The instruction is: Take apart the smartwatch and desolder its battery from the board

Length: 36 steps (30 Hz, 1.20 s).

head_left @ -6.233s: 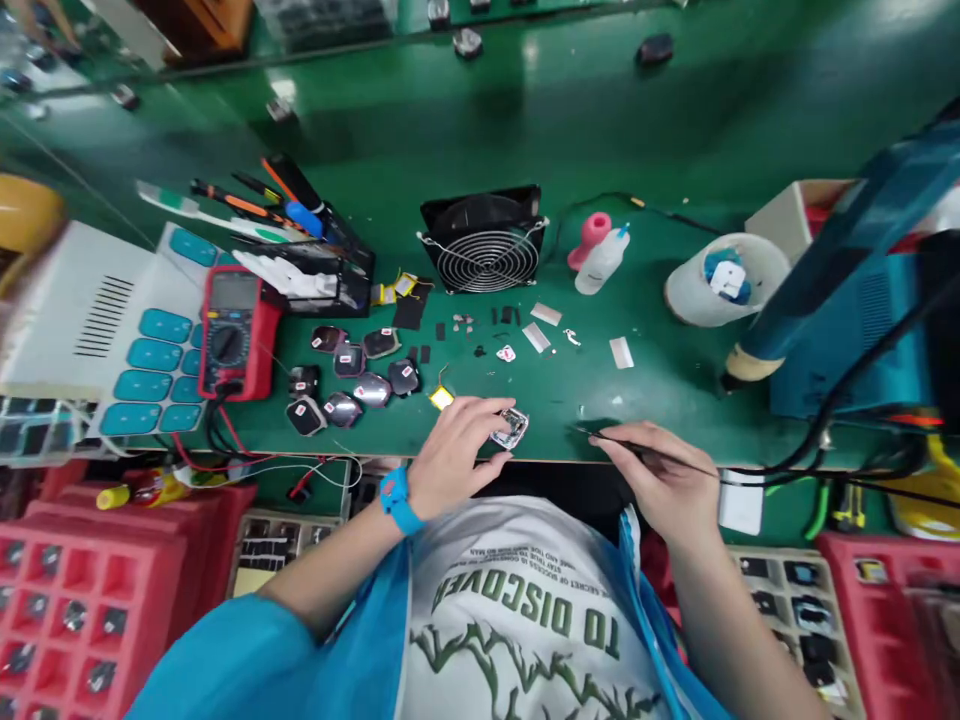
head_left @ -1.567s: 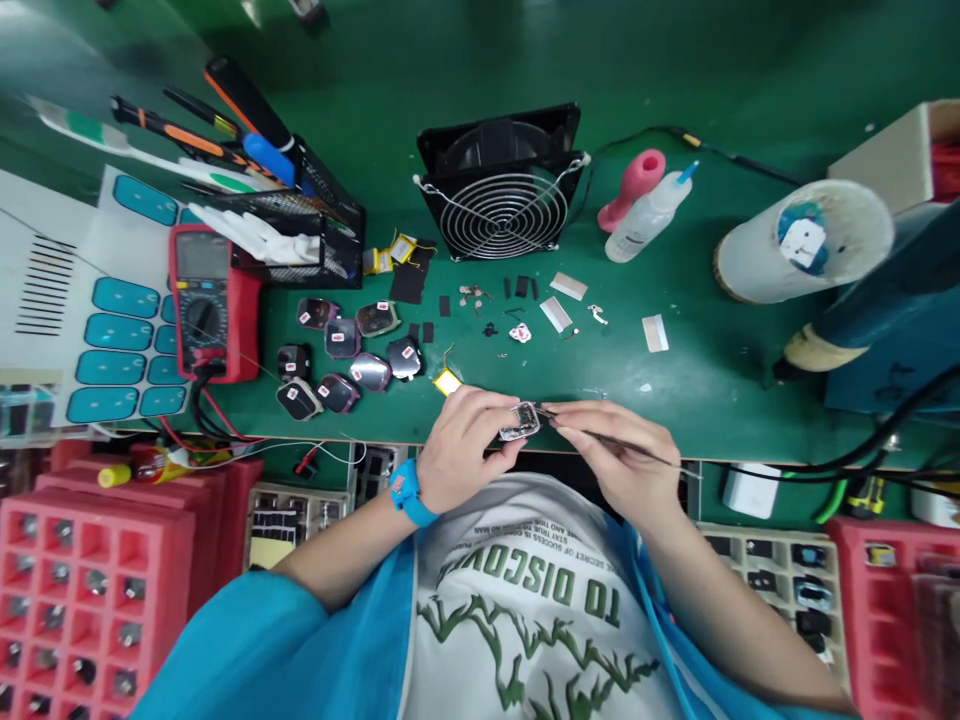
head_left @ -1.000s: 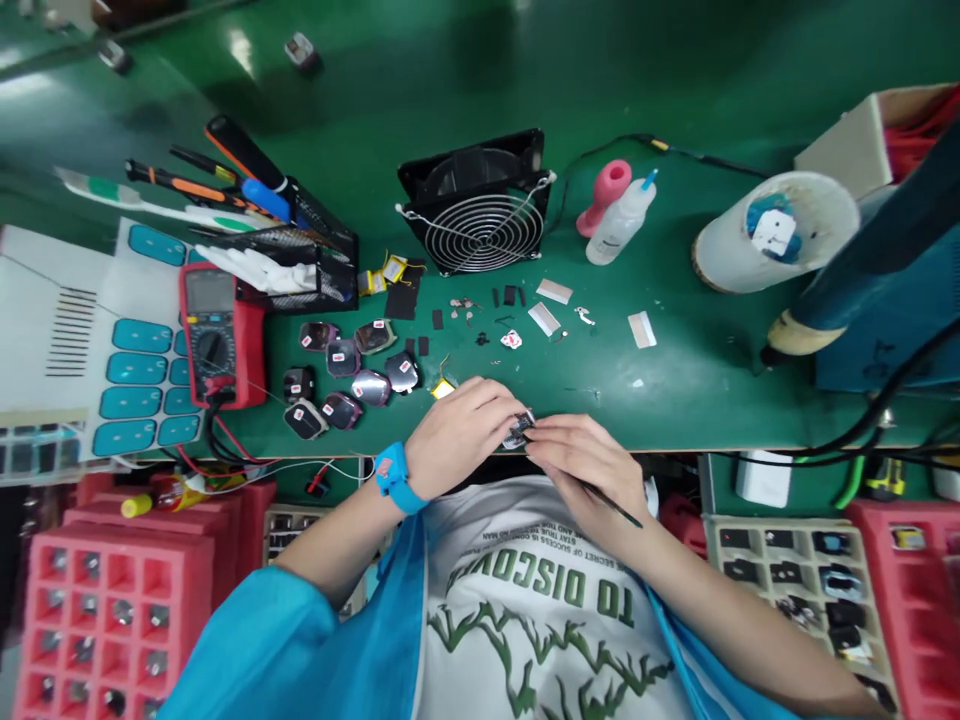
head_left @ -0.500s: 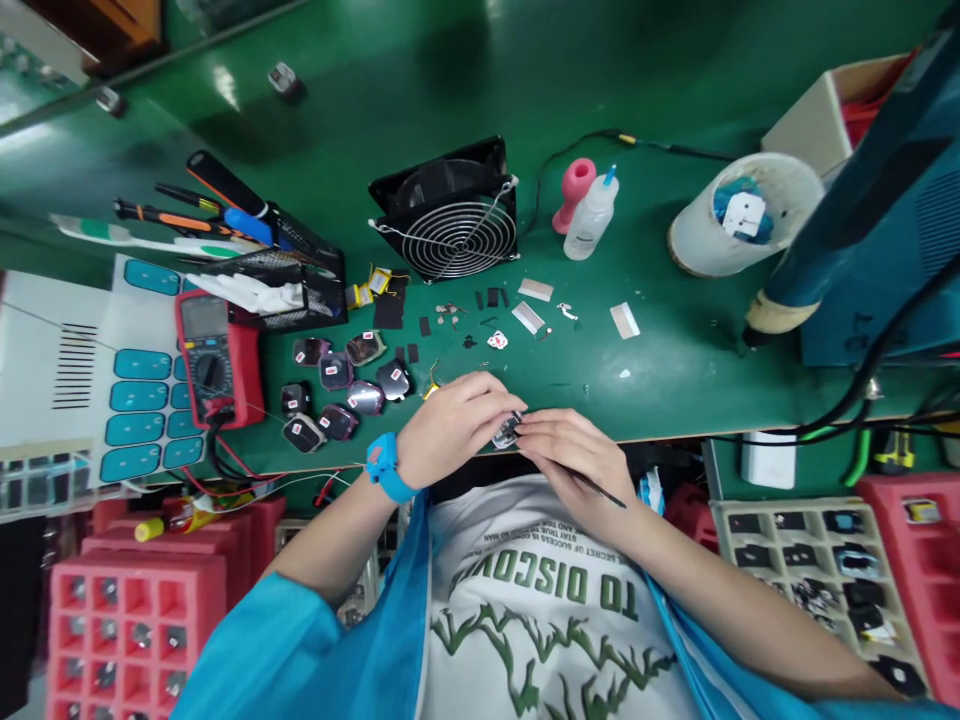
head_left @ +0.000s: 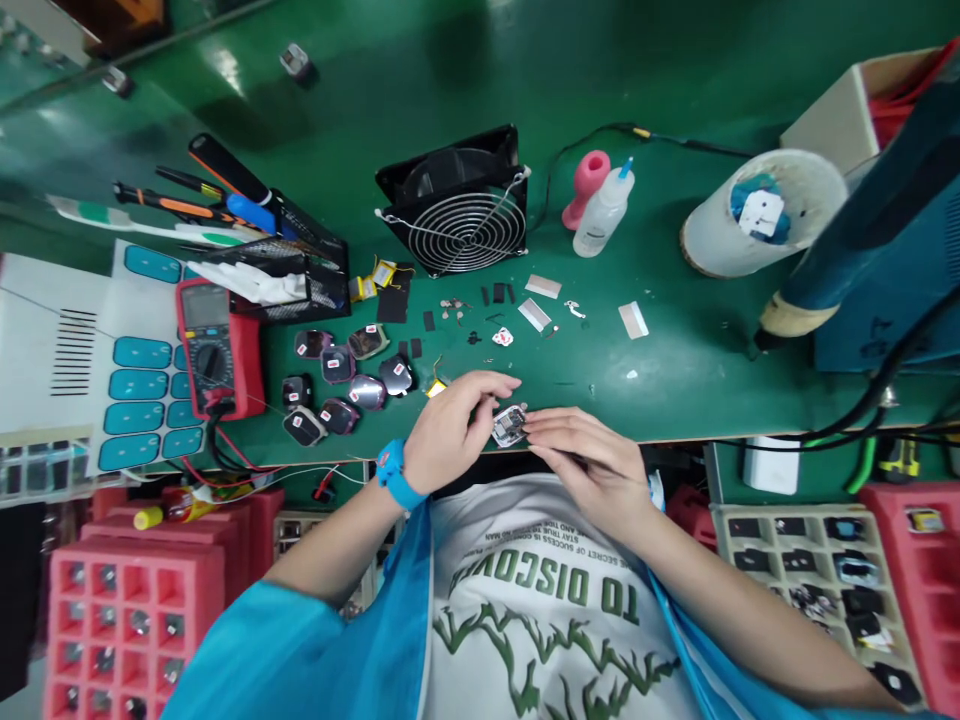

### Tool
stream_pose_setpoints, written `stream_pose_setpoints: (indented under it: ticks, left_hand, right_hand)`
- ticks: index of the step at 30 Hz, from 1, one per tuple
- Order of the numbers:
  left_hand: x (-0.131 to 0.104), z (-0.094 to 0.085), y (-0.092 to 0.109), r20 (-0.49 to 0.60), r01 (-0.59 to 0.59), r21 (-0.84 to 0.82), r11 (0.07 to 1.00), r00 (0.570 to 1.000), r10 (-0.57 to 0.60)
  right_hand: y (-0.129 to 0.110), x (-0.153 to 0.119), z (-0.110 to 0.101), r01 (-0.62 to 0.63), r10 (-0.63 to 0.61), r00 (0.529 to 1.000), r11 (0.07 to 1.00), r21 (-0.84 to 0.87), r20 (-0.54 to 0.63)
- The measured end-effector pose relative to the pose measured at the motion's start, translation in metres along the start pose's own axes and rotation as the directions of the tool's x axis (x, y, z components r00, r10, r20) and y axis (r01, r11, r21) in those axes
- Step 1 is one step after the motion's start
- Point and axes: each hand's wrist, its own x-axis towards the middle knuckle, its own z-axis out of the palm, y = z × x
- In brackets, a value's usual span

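At nine o'clock, a red multimeter (head_left: 217, 350). The left hand (head_left: 452, 432) has index finger and thumb parted beside the small open device (head_left: 508, 426), by the surface's (head_left: 675, 400) six-o'clock edge. At its three o'clock, the right hand's (head_left: 596, 462) fingers touch it; whether pinching, unclear.

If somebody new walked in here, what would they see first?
Probably the black fan with its shiny round grille, standing at the middle of the green bench. Next, maybe the red meter on the left side, and the small watch-like part between the two hands at the front edge.
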Motion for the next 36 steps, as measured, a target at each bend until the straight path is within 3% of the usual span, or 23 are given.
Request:
stream_pose_setpoints:
  ticks: [4, 9, 16, 22, 36]
  left_hand:
    - [-0.025, 0.000, 0.001, 0.042, -0.074, 0.027, 0.997, 0.996, 0.073]
    - [-0.032, 0.007, 0.000, 0.098, -0.138, 0.116, 0.984, 0.987, 0.127]
    - [-0.036, 0.022, -0.001, -0.053, -0.080, 0.142, 0.987, 0.995, 0.089]
    - [-0.035, 0.016, 0.000, -0.032, -0.068, 0.134, 0.989, 0.997, 0.073]
    - [-0.038, 0.027, -0.004, -0.138, -0.114, 0.217, 0.969, 0.980, 0.146]
  right_hand:
    - [-0.003, 0.001, -0.005, -0.112, 0.114, 0.992, 0.992, 0.052, -0.044]
    - [0.001, 0.001, -0.007, -0.118, 0.118, 0.993, 0.993, -0.028, -0.015]
    - [0.004, 0.006, -0.004, -0.060, 0.061, 0.996, 0.998, -0.021, 0.059]
    - [0.006, 0.008, -0.005, -0.068, 0.067, 0.997, 0.998, 0.017, 0.042]
    - [0.006, 0.005, -0.002, 0.002, -0.002, 1.000, 1.000, -0.006, 0.009]
